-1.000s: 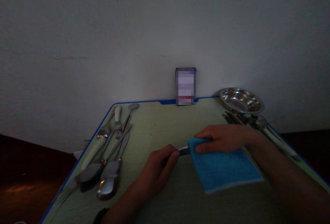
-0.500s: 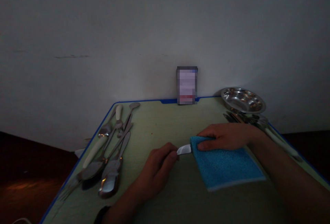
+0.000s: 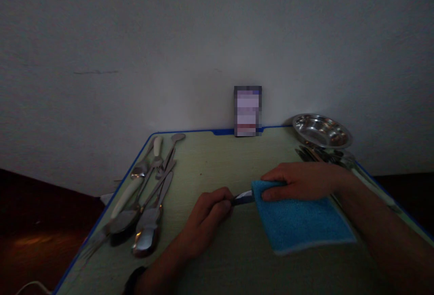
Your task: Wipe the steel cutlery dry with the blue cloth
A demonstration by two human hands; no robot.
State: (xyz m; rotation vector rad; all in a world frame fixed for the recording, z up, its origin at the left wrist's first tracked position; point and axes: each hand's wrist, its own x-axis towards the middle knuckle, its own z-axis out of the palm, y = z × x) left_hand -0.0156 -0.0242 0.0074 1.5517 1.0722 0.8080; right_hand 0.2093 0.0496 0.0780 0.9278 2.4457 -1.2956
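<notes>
My left hand (image 3: 208, 211) is closed around the handle of a piece of cutlery (image 3: 242, 197); only a short metal stretch shows between my hands, so I cannot tell what kind it is. Its far end goes into a folded blue cloth (image 3: 298, 218) lying on the pale green table (image 3: 217, 159). My right hand (image 3: 301, 182) presses the cloth's upper left corner down over that end, thumb and fingers pinched on the fold.
Several spoons, knives and forks (image 3: 145, 200) lie in a row along the table's left edge. A steel bowl (image 3: 322, 131) stands at the back right, with more cutlery (image 3: 339, 159) in front of it. A small box (image 3: 247, 111) leans against the wall.
The metal piece between my hands has turned, its bright face half a second ago now dark. Both hands stay nearly where they were, with the cloth still pinched over the end.
</notes>
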